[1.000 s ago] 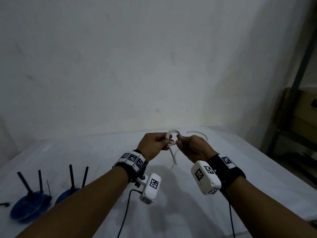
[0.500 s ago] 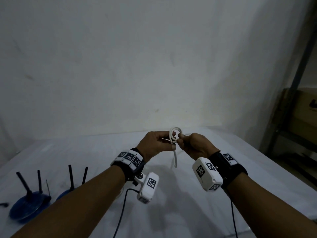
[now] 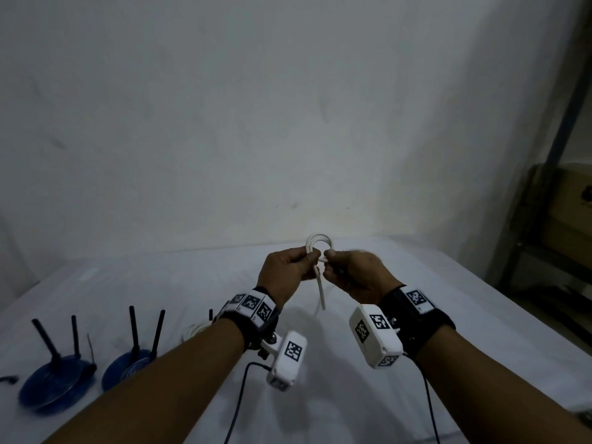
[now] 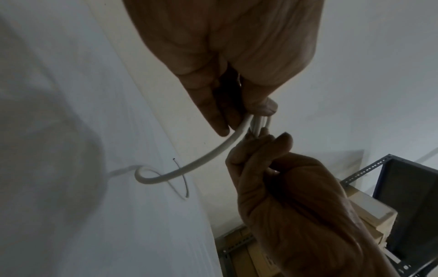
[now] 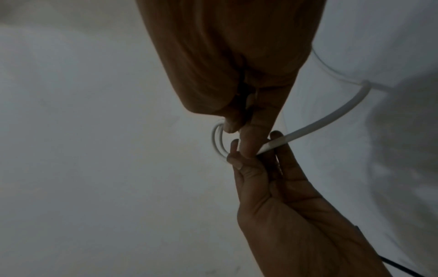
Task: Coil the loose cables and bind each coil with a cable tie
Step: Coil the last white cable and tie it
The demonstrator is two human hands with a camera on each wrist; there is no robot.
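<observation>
White sheeting covers the desk (image 3: 416, 363) below a bare wall; above it the left hand (image 3: 285, 270) and right hand (image 3: 355, 274) both pinch a small white cable coil (image 3: 317, 246); light, springy, likely to unwind; best held at the crossing.

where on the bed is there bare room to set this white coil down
Bare sheet lies right of the right hand, out to the bed's right edge, and at the far left corner near the wall. The near left is crowded: two blue routers and another white coil.
</observation>
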